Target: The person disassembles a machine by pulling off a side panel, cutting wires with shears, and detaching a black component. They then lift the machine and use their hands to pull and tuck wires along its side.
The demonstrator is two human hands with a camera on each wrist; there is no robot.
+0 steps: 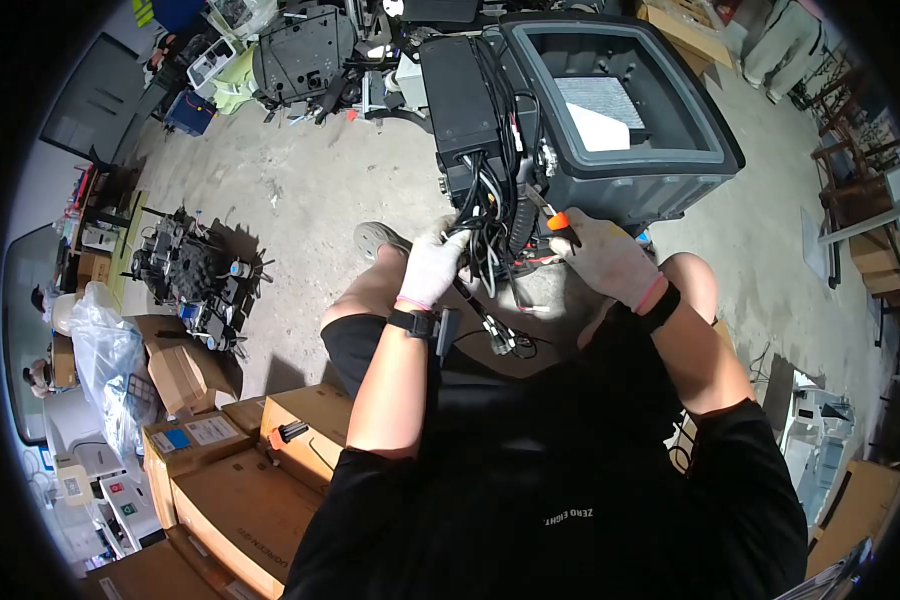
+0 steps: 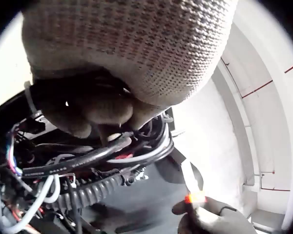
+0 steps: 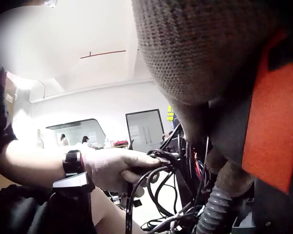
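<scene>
My left hand (image 1: 433,266), in a white knitted glove, grips a bundle of black and grey cables (image 1: 488,225) hanging from the front of a black box-shaped unit (image 1: 460,95). In the left wrist view its fingertips press in among the cables (image 2: 83,158). My right hand (image 1: 608,262), gloved too, holds a knife (image 1: 560,221) with an orange and black handle. The flat metal blade (image 2: 189,175) points up toward the cables from the right. Between the hands runs a ribbed black conduit (image 1: 522,218). Loose connectors (image 1: 500,335) dangle below the bundle.
A large open grey bin (image 1: 620,185) adjoins the unit, with a pleated filter panel (image 1: 602,100) inside. Cardboard boxes (image 1: 240,500) are stacked at my left side. A dark wheeled machine (image 1: 185,265) stands on the concrete floor, and more parts (image 1: 305,55) lie behind.
</scene>
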